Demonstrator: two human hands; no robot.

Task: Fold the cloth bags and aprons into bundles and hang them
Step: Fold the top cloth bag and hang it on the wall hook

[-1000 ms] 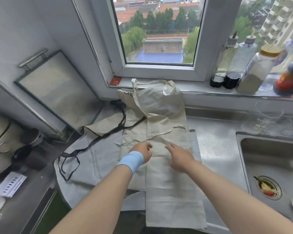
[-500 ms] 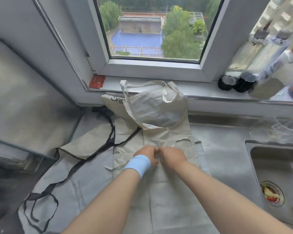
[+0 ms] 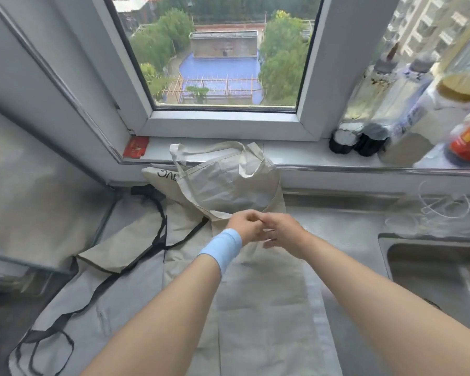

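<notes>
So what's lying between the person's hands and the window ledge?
A crumpled cream cloth bag, handles up, lies between the left hand and right hand and the window ledge; the head view shows it.

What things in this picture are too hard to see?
Head view:
- What the left hand and right hand hold between them is hidden by their own fingers.
- The black print on the back cloth bag is mostly covered by the front cloth bag.
- The labels on the bottles are blurred.
- The sink is cut off by the right edge.
</notes>
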